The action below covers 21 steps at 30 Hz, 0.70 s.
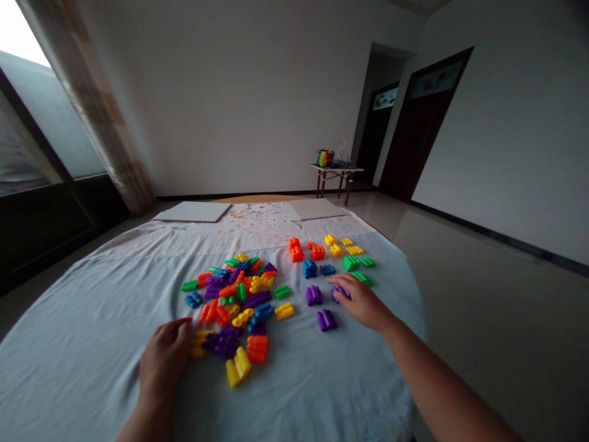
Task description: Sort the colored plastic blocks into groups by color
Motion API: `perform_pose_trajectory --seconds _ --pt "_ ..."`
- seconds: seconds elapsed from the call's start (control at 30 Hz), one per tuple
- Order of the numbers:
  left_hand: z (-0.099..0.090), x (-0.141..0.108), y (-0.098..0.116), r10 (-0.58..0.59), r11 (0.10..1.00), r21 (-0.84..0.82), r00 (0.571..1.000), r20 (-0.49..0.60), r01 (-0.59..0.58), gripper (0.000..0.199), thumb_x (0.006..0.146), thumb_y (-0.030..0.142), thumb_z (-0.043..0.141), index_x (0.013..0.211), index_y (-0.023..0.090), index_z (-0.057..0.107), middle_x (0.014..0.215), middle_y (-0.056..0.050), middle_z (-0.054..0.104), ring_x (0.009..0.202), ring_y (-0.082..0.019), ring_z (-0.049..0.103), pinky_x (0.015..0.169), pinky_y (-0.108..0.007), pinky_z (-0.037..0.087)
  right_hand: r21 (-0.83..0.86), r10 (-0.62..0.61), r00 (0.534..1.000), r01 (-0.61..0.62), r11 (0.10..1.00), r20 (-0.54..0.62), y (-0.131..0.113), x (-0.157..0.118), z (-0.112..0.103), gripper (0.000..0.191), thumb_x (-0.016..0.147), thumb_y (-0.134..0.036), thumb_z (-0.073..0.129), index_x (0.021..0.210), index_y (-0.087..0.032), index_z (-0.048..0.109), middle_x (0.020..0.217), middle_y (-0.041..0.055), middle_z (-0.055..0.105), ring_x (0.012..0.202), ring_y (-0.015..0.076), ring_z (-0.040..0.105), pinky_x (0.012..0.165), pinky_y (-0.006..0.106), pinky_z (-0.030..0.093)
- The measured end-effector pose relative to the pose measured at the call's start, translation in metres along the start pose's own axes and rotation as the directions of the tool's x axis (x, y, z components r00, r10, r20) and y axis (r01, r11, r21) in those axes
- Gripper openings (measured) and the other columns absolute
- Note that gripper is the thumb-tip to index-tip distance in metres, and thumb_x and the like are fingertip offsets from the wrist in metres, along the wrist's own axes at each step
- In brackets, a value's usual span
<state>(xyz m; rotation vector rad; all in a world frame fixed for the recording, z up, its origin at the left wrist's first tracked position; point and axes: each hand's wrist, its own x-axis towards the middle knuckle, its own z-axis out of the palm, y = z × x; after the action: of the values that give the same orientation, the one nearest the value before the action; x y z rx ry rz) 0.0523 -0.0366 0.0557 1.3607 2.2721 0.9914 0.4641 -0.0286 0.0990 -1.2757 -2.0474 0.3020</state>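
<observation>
My right hand [361, 299] is on the right side of the cloth, its fingers closed around a purple building block [339, 293]. Two more purple blocks, one at its left [314, 295] and one nearer me [326, 320], lie beside it. My left hand [164, 356] rests at the near left edge of a mixed pile of blocks [239, 288], fingers curled; what they hold, if anything, is hidden. Yellow blocks [197, 345] lie right against those fingers. Beyond my right hand are small groups of blue [310, 268], green [351, 263], orange [316, 251] and yellow [335, 250] blocks.
A pale blue cloth [115, 294] covers the round table. Two flat boards, a left one [193, 212] and a right one [317, 209], lie at its far side. A small side table [338, 169] with bags stands by the doorway. A curtain [99, 116] hangs left.
</observation>
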Motion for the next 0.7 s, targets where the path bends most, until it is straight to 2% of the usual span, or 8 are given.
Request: perform_pose_trajectory --seconds 0.17,0.3,0.4,0.47,0.6,0.7 --pt "0.002 -0.001 -0.003 0.045 0.999 -0.021 0.999 -0.028 -0.045 0.041 0.070 0.045 0.043 0.091 0.020 0.066 0.097 -0.008 0.063 0.082 -0.023 0.060 0.067 -0.031 0.046 0.129 -0.127 0.974 0.104 0.986 0.187 -0.062 0.003 0.046 0.031 0.080 -0.011 0.053 0.108 -0.020 0.062 0.106 0.0064 0.064 0.102 0.0167 0.056 0.093 0.033 0.043" --pt "0.004 -0.001 -0.006 0.075 0.996 -0.037 0.997 -0.035 -0.076 0.040 0.072 0.045 0.043 0.090 0.020 0.066 0.094 -0.007 0.065 0.081 -0.021 0.060 0.068 -0.029 0.046 0.194 -0.175 0.945 0.124 0.973 0.275 -0.092 0.001 0.079 0.032 0.077 -0.020 0.063 0.109 -0.019 0.061 0.103 0.0058 0.064 0.098 0.0169 0.057 0.089 0.031 0.045" --pt "0.005 -0.002 -0.006 0.079 0.996 -0.047 0.996 -0.042 -0.081 0.040 0.072 0.045 0.042 0.091 0.019 0.066 0.094 -0.008 0.065 0.080 -0.020 0.060 0.067 -0.028 0.046 0.195 -0.214 0.932 0.160 0.968 0.294 -0.099 -0.002 0.097 0.047 0.071 -0.029 0.070 0.115 -0.018 0.058 0.109 0.0075 0.061 0.103 0.0192 0.055 0.093 0.032 0.042" --pt "0.005 -0.002 -0.006 0.078 0.996 -0.050 0.996 -0.050 -0.080 0.039 0.072 0.043 0.042 0.090 0.019 0.066 0.094 -0.008 0.065 0.081 -0.020 0.060 0.068 -0.028 0.046 0.177 -0.227 0.930 0.181 0.967 0.289 -0.099 -0.004 0.104 0.049 0.070 -0.028 0.071 0.116 -0.018 0.056 0.109 0.0074 0.059 0.104 0.0194 0.053 0.093 0.032 0.042" --pt "0.004 -0.003 -0.003 0.074 0.995 -0.055 0.996 -0.054 -0.077 0.038 0.071 0.042 0.042 0.089 0.019 0.067 0.093 -0.008 0.065 0.079 -0.020 0.061 0.067 -0.028 0.047 0.179 -0.227 0.949 0.190 0.965 0.217 -0.097 -0.007 0.103 0.043 0.073 -0.013 0.064 0.114 -0.019 0.055 0.105 0.0057 0.056 0.101 0.0177 0.052 0.092 0.031 0.044" --pt "0.004 -0.004 -0.002 0.070 0.996 -0.054 0.996 -0.049 -0.073 0.038 0.071 0.044 0.043 0.089 0.019 0.067 0.093 -0.007 0.065 0.079 -0.020 0.060 0.066 -0.028 0.046 0.108 -0.225 0.964 0.211 0.971 0.141 -0.095 -0.010 0.094 0.046 0.073 0.000 0.052 0.114 -0.021 0.055 0.103 0.0059 0.053 0.102 0.0177 0.049 0.092 0.033 0.043"
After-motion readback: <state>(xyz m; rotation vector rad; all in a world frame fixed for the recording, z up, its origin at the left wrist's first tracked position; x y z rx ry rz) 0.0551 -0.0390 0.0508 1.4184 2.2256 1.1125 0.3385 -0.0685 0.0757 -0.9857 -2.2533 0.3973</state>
